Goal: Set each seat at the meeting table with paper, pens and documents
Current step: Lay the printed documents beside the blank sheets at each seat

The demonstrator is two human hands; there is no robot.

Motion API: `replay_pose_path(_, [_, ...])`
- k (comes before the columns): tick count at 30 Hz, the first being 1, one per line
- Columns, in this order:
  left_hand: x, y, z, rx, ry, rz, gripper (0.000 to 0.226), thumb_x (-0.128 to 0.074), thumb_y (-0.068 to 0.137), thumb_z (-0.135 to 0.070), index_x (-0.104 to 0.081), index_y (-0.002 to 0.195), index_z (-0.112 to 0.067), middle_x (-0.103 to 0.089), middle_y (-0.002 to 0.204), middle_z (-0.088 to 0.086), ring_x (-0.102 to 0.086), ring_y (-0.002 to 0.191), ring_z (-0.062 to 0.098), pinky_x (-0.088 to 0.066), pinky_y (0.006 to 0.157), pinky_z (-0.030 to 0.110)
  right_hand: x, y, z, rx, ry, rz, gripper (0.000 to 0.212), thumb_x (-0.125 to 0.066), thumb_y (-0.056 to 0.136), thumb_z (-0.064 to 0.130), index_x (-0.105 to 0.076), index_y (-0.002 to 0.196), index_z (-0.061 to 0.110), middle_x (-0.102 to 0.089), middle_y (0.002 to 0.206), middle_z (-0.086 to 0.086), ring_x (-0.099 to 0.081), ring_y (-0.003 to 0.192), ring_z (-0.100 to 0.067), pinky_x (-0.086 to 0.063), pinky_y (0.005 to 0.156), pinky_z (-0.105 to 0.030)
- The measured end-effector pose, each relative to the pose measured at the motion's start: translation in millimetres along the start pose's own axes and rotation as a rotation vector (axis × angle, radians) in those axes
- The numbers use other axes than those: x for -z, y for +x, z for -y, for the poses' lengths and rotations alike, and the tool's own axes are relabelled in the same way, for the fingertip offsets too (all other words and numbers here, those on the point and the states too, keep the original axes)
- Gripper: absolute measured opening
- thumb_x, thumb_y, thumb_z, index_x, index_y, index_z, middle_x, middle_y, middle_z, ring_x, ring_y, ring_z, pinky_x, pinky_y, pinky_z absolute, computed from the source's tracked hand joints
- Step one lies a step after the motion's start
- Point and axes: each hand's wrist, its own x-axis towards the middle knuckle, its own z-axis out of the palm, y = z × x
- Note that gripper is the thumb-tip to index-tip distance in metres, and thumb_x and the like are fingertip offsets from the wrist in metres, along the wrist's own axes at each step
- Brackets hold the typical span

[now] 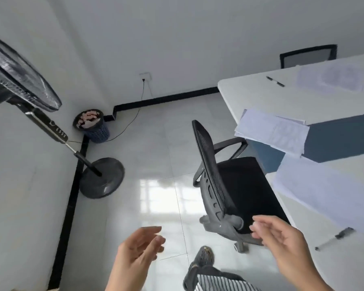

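Left hand [139, 246], just left of the chair [229, 181]: fingers loose and spread, nothing in them. Right hand [282, 238], down in front of the chair's seat, is the same, relaxed and empty.

On the worktop [261, 95] right of the chair, a stack of documents [271, 131] overhangs the edge just past the chair's armrest. It looks light and floppy and likely to slide, so pinch a long edge and support it underneath.

Right of the chair's seat lies a pale sheet [324, 190]; it is smeared, so one page or several, I can't say. Beside it, near the right hand, is a pen [334, 238]: slim, stiff, apt to roll, best pinched mid-barrel.

Far beyond the chair, another pen [275, 81] and more papers [332, 78] already lie in place.
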Motion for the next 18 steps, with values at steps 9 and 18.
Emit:
replay_pose_path(9, [8.8, 157.1, -81.6, -0.042, 0.127, 0.165, 0.019, -0.071, 0.079, -0.026, -0.071, 0.093, -0.014, -0.077, 0.081, 0.006, -0.073, 0.071, 0.019, -0.055, 0.067, 0.035, -45.9, 134.3, 58.7, 0.016, 0.026, -0.081, 0.023, -0.062, 0.078, 0.036, -0.07, 0.097, 0.024, -0.076, 0.086, 0.009, -0.073, 0.077, -0.008, -0.054, 0.069, -0.014])
replay_pose_path(18, [-33.4, 337.6, -136.2, -0.119, 0.277, 0.517, 0.014, -0.066, 0.085, -0.001, -0.07, 0.092, -0.012, -0.076, 0.079, 0.009, -0.072, 0.068, 0.019, -0.056, 0.059, 0.025, -53.2, 215.4, 56.7, -0.187, 0.031, -0.424, 0.012, -0.065, 0.089, 0.02, -0.07, 0.098, 0.025, -0.076, 0.088, 0.012, -0.073, 0.078, -0.006, -0.055, 0.07, -0.016])
